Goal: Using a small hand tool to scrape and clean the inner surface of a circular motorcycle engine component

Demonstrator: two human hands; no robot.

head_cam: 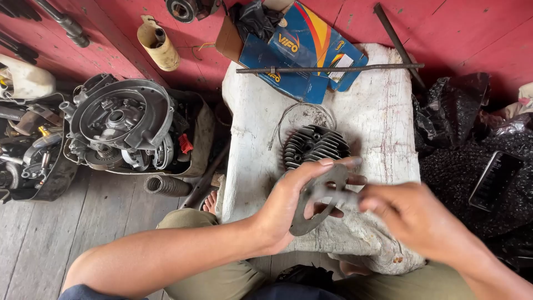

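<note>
Engine crankcase (119, 125) sits on the floor at 9 o'clock, in a dark tray with loose parts, well apart from the work. A ribbed rubber boot (166, 186) lies just below it.

Finned cylinder head (315, 145) rests at mid-desk, on the pale cloth-covered desk (383, 111), with a thin wire loop (302, 111) around its far side. A long steel rod (330, 69) lies across a blue carton (302, 53) at 12 o'clock.

Left hand (288, 203) is curled around a flat grey gasket (319, 203), fingers over the top edge, thumb behind; the gasket is held up off the desk, just in front of the head at 6 o'clock from it. Right hand (413, 216) is motion-blurred, fingertips at the gasket's right edge; looks like a pinch, but I can't tell whether it actually grips or only touches.

Judgement: the step is inspecting or cleaning the gasket in hand, not fitting it yet. Next move likely calls for turning the gasket to match its holes to the head's bores, kept flat, no bending.

Dark phone (494, 180) lies on black plastic at 3 o'clock.
</note>
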